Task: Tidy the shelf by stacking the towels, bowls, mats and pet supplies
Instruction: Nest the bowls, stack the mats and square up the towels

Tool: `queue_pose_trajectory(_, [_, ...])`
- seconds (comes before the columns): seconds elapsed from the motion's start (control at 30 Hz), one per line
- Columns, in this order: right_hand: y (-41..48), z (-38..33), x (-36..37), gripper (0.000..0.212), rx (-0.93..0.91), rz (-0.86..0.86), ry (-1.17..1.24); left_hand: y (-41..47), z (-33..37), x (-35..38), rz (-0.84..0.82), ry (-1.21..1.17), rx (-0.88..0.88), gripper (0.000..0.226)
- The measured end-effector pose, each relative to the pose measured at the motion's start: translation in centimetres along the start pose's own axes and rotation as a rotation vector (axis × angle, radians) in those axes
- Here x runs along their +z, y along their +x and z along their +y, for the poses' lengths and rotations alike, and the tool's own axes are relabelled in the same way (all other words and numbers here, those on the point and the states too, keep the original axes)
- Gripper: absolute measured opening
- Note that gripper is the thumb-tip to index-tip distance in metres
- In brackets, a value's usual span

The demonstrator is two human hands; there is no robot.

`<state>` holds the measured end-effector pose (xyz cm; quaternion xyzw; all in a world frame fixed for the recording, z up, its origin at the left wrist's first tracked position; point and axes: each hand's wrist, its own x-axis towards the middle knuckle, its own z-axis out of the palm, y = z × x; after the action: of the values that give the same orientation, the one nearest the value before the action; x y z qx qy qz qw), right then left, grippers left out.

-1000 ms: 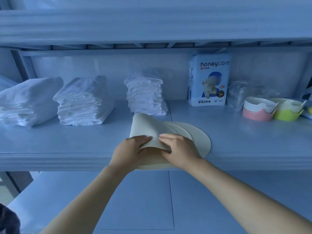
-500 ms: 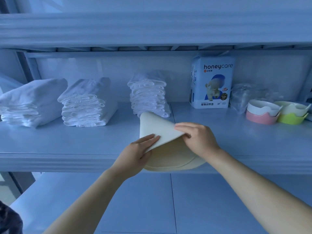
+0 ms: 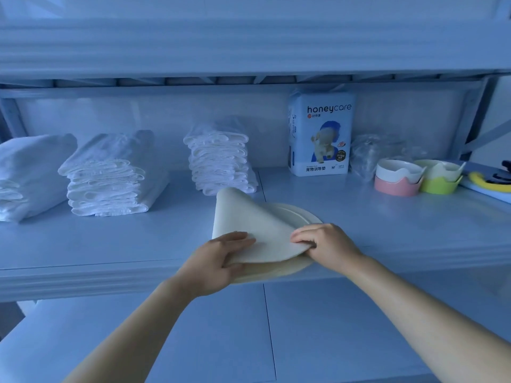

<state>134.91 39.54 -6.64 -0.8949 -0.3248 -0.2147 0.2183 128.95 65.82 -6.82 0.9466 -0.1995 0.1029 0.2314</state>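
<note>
A round cream mat (image 3: 250,225) is bent upward at the shelf's front edge, over another cream mat (image 3: 293,214) lying flat beneath it. My left hand (image 3: 218,261) grips the bent mat's near-left edge. My right hand (image 3: 323,244) pinches its right edge. Three stacks of folded white towels stand behind: one at far left (image 3: 30,172), one left of centre (image 3: 110,178), one in the middle (image 3: 221,158). A honeycare pet pad pack (image 3: 320,134) stands upright at the back. A white-on-pink bowl stack (image 3: 398,176) and a cream-on-green bowl stack (image 3: 439,176) sit at the right.
The pale blue shelf (image 3: 110,244) has a lower shelf board (image 3: 221,341) below it and an upper board overhead. Crumpled clear plastic (image 3: 367,156) lies behind the bowls. A yellow and blue item (image 3: 489,183) sits at the far right edge.
The bent mat has come down and forward onto the flat mat; my right hand moved back toward the shelf's front edge. My left hand keeps its hold.
</note>
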Motion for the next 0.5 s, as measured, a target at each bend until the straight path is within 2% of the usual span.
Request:
queue_pose_trajectory(0.07, [-0.2, 0.3, 0.6, 0.041, 0.037, -0.039, -0.013, -0.1, 0.1, 0.2, -0.036, -0.078, -0.010, 0.055])
queue_pose_trajectory(0.2, [0.3, 0.5, 1.0, 0.053, 0.141, 0.030, 0.000, 0.6, 0.6, -0.1, 0.055, -0.174, -0.036, 0.056])
queue_pose_trajectory(0.4, [1.8, 0.4, 0.4, 0.052, 0.128, 0.082, -0.001, 1.8, 1.7, 0.2, -0.014, -0.004, -0.020, 0.066])
queue_pose_trajectory(0.5, [2.7, 0.5, -0.6, 0.050, 0.088, 0.146, 0.015, 2.8, 2.3, 0.4, 0.012, 0.035, -0.044, 0.069])
